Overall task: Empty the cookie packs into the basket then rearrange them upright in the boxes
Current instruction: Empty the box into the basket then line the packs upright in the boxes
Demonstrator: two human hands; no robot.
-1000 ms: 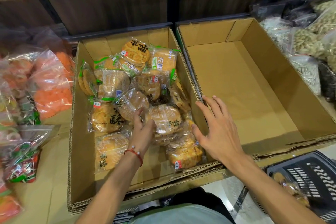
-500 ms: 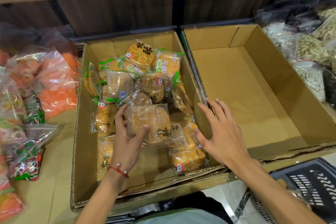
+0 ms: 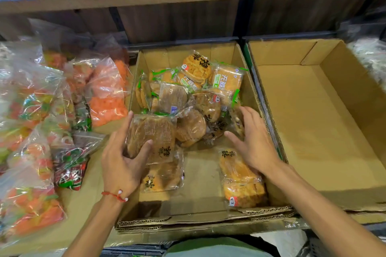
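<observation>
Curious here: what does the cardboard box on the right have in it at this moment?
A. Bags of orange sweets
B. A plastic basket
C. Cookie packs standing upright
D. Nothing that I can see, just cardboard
D: the right box shows only its bare cardboard floor and walls, while the cookie packs all lie jumbled in the left box.
</observation>
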